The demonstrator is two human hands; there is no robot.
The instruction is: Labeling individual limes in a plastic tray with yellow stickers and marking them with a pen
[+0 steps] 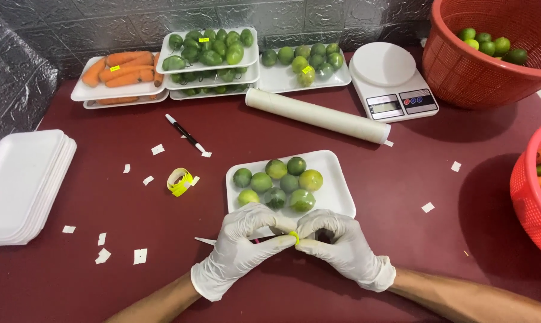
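My left hand (242,242) and my right hand (336,242), both in white gloves, meet at the near edge of a white foam tray (335,192). Between their fingertips they pinch a small yellow sticker (294,237). The tray holds several green limes (276,182). A thin tool with a metal tip (206,241) pokes out from under my left hand. A roll of yellow stickers (179,180) lies to the left of the tray.
At the back stand trays of carrots (122,70) and limes (209,51), a cling-film roll (317,115) and a white kitchen scale (392,88). Red baskets (462,72) sit at right, a stack of empty foam trays (22,185) at left. A pen (184,133) and paper scraps lie about.
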